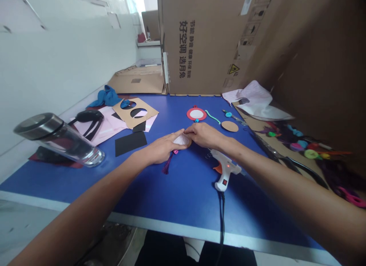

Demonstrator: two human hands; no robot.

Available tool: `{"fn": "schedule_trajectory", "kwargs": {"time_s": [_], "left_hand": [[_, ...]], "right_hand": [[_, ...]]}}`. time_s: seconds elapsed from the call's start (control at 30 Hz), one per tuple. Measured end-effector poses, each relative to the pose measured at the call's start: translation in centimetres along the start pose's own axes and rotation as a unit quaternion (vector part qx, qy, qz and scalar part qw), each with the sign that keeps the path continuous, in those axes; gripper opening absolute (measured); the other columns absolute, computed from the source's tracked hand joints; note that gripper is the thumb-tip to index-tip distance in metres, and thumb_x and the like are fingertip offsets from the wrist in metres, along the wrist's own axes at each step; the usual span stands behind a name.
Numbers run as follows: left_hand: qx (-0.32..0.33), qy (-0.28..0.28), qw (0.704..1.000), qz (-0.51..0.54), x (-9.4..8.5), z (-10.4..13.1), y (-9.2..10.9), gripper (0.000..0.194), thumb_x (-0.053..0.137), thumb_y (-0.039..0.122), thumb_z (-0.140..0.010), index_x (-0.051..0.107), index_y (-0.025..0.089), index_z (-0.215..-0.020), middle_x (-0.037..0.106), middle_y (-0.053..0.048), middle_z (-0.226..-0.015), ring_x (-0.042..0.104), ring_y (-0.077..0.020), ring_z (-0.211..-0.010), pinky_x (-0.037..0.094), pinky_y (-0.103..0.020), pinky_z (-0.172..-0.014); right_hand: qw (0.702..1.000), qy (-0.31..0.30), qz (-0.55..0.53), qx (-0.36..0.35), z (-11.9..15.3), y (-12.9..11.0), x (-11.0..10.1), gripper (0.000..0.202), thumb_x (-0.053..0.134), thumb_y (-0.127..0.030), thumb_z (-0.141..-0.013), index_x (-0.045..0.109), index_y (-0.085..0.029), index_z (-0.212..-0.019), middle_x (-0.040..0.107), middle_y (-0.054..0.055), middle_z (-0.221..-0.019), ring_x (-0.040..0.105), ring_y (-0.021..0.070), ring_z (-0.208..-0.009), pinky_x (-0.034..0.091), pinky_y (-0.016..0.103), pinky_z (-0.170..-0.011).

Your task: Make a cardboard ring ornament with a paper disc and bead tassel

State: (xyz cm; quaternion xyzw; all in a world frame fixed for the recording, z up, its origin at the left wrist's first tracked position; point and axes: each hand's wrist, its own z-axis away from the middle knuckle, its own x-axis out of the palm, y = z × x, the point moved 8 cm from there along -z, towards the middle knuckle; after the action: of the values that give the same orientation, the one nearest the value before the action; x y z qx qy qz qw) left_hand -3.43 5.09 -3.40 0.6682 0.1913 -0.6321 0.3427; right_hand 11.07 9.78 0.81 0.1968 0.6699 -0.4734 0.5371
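Pale round paper piece [181,140] lies under both low, palm-down hands: left hand [161,148] fingers extended across it, right hand [201,134] fingers bunched at its edge.

Left hand [162,149]: bare, slim fingers
Right hand [203,134]: bare, rounded back
Left forearm [100,193]: uncovered, narrow at the wrist, wider toward the elbow
Right forearm [274,178]: uncovered, same taper
Legs [162,250]: plain black cloth over both
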Motion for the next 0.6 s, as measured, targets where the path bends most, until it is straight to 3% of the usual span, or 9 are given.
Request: {"fn": "schedule_trajectory", "kwargs": {"time_s": [0.13, 0.23, 0.47, 0.6], "left_hand": [[-0.001, 0.002, 1.000, 0.007, -0.1, 0.1, 0.2, 0.087, 0.054, -0.007, -0.091, 0.061, 0.043, -0.162, 0.007, 0.005, -0.190, 0.036, -0.0320, -0.170, 0.039, -0.046, -0.135], [-0.013, -0.003, 1.000, 0.008, -0.2, 0.1, 0.3, 0.085, 0.055, -0.007, -0.092, 0.062, 0.042, -0.161, 0.007, 0.004, -0.190, 0.036, -0.0315, -0.170, 0.038, -0.044, -0.135], [-0.021, -0.010, 1.000, 0.014, -0.2, 0.1, 0.2, 0.085, 0.054, -0.007, -0.094, 0.060, 0.044, -0.162, 0.006, 0.007, -0.191, 0.033, -0.0286, -0.171, 0.037, -0.042, -0.135], [-0.019, -0.002, 0.999, 0.028, 0.0, 0.1, -0.1, 0.080, 0.057, -0.004, -0.095, 0.062, 0.042, -0.160, 0.007, 0.004, -0.191, 0.034, -0.0280, -0.171, 0.039, -0.042, -0.134]], "right_hand": [[0.996, 0.073, 0.036, 0.022, 1.7, 0.8, -2.4, 0.041, 0.059, -0.017, -0.099, 0.085, -0.025, -0.129, 0.085, 0.009, -0.126, 0.078, 0.0277, -0.112, 0.054, 0.031, -0.090], [0.990, 0.106, 0.071, 0.063, 4.4, 2.3, -4.1, 0.039, 0.061, -0.022, -0.100, 0.085, -0.026, -0.130, 0.086, 0.008, -0.118, 0.079, 0.0292, -0.107, 0.053, 0.034, -0.087], [0.979, 0.090, 0.090, 0.160, 12.1, 6.9, -4.1, 0.043, 0.062, -0.047, -0.102, 0.080, -0.026, -0.136, 0.083, 0.008, -0.099, 0.076, 0.0270, -0.083, 0.048, 0.034, -0.069], [0.971, 0.125, 0.065, 0.191, 16.1, 7.7, -3.3, 0.046, 0.061, -0.053, -0.102, 0.074, -0.026, -0.137, 0.082, 0.006, -0.093, 0.074, 0.0268, -0.078, 0.046, 0.035, -0.067]]}}
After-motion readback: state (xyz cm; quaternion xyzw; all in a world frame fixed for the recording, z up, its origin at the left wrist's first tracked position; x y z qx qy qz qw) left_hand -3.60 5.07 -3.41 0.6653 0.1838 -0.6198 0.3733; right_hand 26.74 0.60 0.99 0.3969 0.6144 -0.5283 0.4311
